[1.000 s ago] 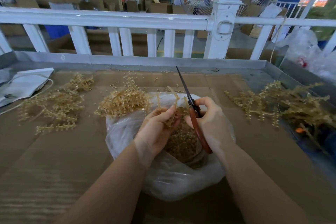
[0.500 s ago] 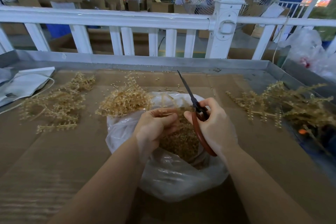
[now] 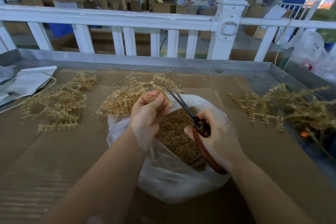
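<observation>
We hold the translucent amber plastic beaded sprig in our left hand, fingers curled round its stems, over the far rim of the clear plastic bag so that clippings fall inside. Our right hand grips the red-handled, dark-bladed scissors, blades slightly parted beside the sprig. Half a second ago the left hand sat lower, in the bag's mouth; it has since lifted the sprig to the blade tips.

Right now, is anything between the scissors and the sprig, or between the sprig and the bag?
Nothing visible does. The scissors in the right hand point, blades parted, at the sprig gripped by the left hand. The bag lies open below the hands.
</observation>
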Demonstrator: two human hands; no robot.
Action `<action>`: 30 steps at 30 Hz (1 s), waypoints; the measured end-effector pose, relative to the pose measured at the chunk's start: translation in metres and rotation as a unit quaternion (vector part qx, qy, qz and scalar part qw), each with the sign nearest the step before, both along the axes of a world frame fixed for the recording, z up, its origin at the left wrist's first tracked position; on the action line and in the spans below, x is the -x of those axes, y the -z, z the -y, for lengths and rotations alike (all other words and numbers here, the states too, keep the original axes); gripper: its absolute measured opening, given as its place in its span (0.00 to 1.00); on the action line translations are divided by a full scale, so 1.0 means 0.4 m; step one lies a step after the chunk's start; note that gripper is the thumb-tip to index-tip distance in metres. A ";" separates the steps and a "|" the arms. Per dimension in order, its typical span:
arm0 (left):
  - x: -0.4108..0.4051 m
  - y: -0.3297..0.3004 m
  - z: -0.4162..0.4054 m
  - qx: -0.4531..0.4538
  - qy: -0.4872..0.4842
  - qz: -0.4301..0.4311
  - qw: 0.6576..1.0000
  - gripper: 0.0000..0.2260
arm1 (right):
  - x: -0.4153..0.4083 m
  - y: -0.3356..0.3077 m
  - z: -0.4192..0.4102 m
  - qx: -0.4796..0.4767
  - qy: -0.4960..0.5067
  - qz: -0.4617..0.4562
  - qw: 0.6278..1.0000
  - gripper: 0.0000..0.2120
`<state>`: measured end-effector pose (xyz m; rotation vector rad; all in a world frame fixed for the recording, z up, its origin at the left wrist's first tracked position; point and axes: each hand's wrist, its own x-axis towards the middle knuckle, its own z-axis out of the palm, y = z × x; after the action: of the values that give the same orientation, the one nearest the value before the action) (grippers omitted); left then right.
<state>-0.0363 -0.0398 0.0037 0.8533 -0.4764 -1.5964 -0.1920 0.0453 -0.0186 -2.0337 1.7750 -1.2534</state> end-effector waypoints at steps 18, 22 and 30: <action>0.006 0.012 -0.013 -0.008 -0.015 0.003 1.000 0.09 | 0.000 0.001 0.017 -0.079 -0.043 -0.050 0.995 0.13; 0.007 0.014 -0.015 -0.010 -0.021 0.001 1.000 0.08 | -0.002 0.001 0.016 -0.082 -0.060 -0.035 0.994 0.13; 0.011 0.017 -0.015 -0.026 -0.021 -0.020 0.999 0.08 | 0.000 -0.003 0.018 -0.094 -0.060 -0.038 0.993 0.11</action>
<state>-0.0407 -0.0340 -0.0032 0.8635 -0.3861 -1.5897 -0.1918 0.0380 -0.0176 -2.0716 1.7012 -0.9484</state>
